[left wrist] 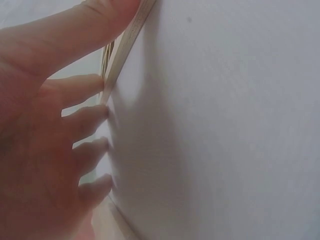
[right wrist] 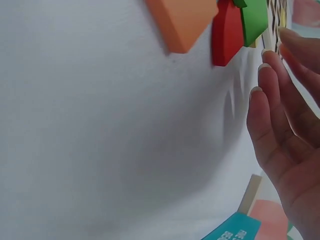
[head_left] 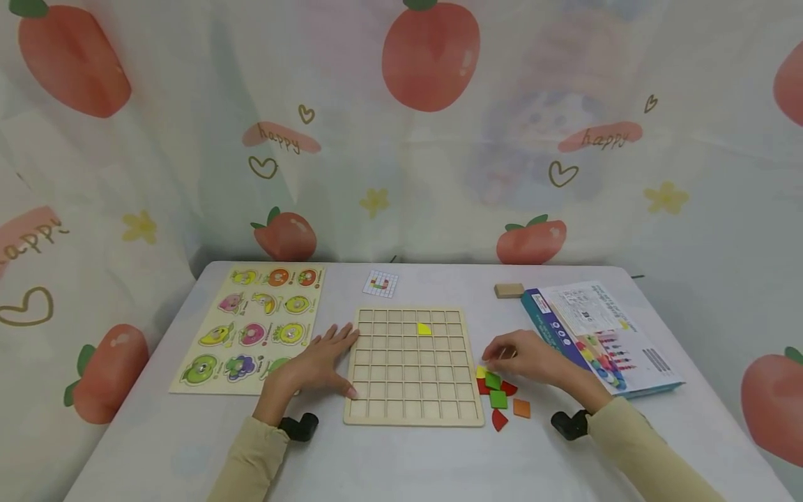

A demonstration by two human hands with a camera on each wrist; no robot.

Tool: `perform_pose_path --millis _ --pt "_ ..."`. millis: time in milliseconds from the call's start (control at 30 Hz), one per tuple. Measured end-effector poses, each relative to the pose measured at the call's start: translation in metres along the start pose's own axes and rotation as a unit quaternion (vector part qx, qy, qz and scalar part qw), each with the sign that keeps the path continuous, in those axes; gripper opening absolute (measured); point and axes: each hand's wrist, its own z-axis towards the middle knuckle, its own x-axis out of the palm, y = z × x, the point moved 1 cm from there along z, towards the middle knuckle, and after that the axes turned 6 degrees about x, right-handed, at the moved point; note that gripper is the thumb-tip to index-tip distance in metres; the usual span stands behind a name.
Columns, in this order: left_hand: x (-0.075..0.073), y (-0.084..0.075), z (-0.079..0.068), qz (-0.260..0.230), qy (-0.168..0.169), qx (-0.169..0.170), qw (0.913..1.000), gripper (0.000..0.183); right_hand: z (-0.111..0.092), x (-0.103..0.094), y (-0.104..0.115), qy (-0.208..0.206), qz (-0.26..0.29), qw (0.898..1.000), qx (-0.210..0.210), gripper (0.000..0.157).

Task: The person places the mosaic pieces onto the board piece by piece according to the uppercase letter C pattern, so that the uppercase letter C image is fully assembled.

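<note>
A square wooden grid board lies flat in the middle of the bench. The left hand rests at its left edge, fingers wide apart and nearly straight, thumb and fingertips touching the rim. One yellow piece, rounded along one side, sits in a cell of the second row from the far edge, right of the middle.

The right hand is just beyond the board's right edge, over the far end of a loose cluster of coloured pieces. Its fingers are bent and narrow, the thumb close to the index finger; I cannot tell whether a piece is between them. The cluster has yellow, green and red pieces, some overlapping, with an orange square just to the right and a red piece nearest the near side.

Left of the board lies a fruit puzzle. Beyond the board is a small pattern card; to the far right, a wooden block stands beside a printed box.
</note>
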Motion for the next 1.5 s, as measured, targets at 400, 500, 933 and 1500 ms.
perform_pose_path --millis 400,500,933,1500 --pt "0.000 0.003 0.002 -0.001 0.006 0.000 1.0000 0.114 -0.017 0.002 -0.004 -0.001 0.007 1.000 -0.013 0.013" --pt "0.000 0.004 0.002 -0.002 0.006 0.000 1.0000 0.114 -0.019 0.004 -0.001 0.024 0.025 0.999 -0.024 0.010" --pt "-0.002 0.001 -0.002 -0.015 0.006 0.001 0.9999 0.114 -0.016 0.013 -0.003 0.044 0.014 0.999 -0.009 0.014" --pt "-0.002 -0.002 -0.002 -0.012 0.006 -0.004 0.9999 0.114 -0.013 0.023 0.006 0.001 -0.010 1.000 0.026 0.023"
